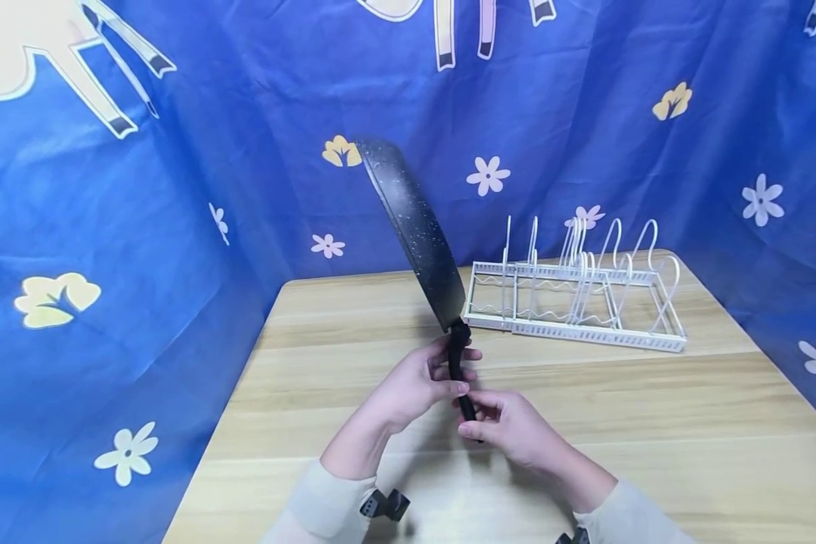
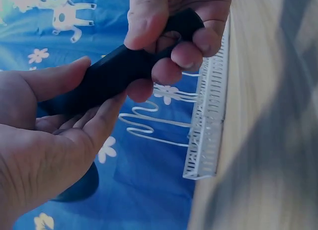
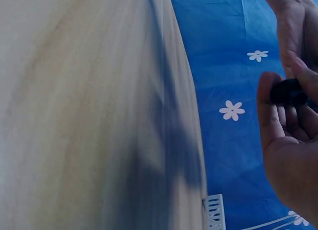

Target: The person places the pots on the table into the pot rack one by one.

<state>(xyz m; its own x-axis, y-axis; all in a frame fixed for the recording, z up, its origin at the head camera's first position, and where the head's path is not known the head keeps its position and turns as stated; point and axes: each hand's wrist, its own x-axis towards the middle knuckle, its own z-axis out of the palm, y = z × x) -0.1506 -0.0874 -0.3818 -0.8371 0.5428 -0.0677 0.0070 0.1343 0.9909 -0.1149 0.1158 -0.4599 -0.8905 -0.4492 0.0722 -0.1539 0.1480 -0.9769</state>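
Observation:
A black speckled frying pan [image 1: 416, 227] is held up over the table, its body tilted on edge and leaning to the left at the top. My left hand [image 1: 408, 389] grips the black handle [image 1: 456, 355] just below the pan body, thumb on one side and fingers behind. Lower down, my right hand [image 1: 513, 427] pinches the handle's end between thumb and fingers. In the left wrist view the handle [image 2: 119, 71] runs between both hands, and a hole shows near its end. The right wrist view catches the dark handle tip [image 3: 288, 92] at the right hand's fingers.
Right of the pan, a white wire rack [image 1: 585, 332] with upright looped dividers stands toward the back of the wooden table [image 1: 333, 340]. Blue curtains [image 1: 272, 189] printed with flowers and animals enclose the back and both sides.

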